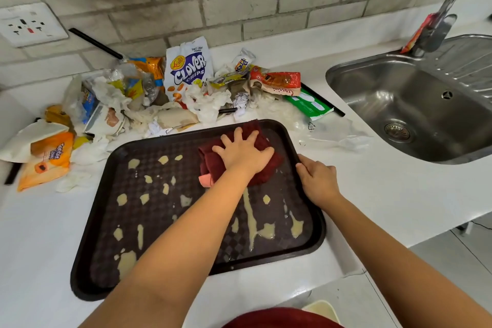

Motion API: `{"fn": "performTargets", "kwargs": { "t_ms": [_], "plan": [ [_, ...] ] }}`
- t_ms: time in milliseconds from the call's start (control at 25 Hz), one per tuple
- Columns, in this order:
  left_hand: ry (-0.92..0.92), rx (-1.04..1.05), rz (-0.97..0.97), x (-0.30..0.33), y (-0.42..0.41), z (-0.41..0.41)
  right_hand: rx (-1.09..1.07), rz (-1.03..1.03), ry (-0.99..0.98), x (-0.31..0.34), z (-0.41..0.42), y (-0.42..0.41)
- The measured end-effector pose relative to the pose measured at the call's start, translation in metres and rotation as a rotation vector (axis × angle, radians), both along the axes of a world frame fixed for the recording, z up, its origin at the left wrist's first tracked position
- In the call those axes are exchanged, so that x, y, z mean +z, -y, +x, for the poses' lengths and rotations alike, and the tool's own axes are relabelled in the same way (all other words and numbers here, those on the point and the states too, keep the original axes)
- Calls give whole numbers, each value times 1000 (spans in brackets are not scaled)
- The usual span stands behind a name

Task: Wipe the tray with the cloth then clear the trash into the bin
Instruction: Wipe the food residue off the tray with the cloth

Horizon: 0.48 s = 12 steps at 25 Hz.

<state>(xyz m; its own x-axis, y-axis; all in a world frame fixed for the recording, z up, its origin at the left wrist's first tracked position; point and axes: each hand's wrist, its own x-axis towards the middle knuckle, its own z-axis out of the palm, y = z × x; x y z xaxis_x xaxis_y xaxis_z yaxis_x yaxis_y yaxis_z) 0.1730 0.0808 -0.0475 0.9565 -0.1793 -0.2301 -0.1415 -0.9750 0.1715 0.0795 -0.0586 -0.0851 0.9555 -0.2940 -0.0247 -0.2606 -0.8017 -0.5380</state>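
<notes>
At the 1 o'clock corner of the tray, the left hand presses flat on the dark red cloth, fingers spread and straight, pointing toward 12 o'clock. The cloth is bunched under the palm and holds nothing else. The right hand grips the tray's 3 o'clock rim, fingers curled over the edge, steadying it on the white counter.

Key relation: the pale spills lie from 6 to 9 o'clock of the cloth, across the tray floor. The tray's long axis runs roughly 8 to 2 o'clock. The left hand is the nearer hand to the unwiped area; strokes must travel back toward the body and outward to 9 o'clock.

The trash pile sits on the counter just beyond the tray's 12 o'clock rim, untouched. The sink lies at 2 o'clock.

The left forearm covers part of the tray floor, so spills beneath it cannot be judged. No bin is clearly in view; a pale rim at the bottom edge is possibly one, but it is cut off.
</notes>
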Motion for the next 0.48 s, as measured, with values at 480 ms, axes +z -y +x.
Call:
{"fn": "performTargets", "kwargs": {
  "t_ms": [480],
  "plan": [
    [11, 2, 73, 2, -47, 14, -33, 54, -16, -2, 0, 1]
  ]
}}
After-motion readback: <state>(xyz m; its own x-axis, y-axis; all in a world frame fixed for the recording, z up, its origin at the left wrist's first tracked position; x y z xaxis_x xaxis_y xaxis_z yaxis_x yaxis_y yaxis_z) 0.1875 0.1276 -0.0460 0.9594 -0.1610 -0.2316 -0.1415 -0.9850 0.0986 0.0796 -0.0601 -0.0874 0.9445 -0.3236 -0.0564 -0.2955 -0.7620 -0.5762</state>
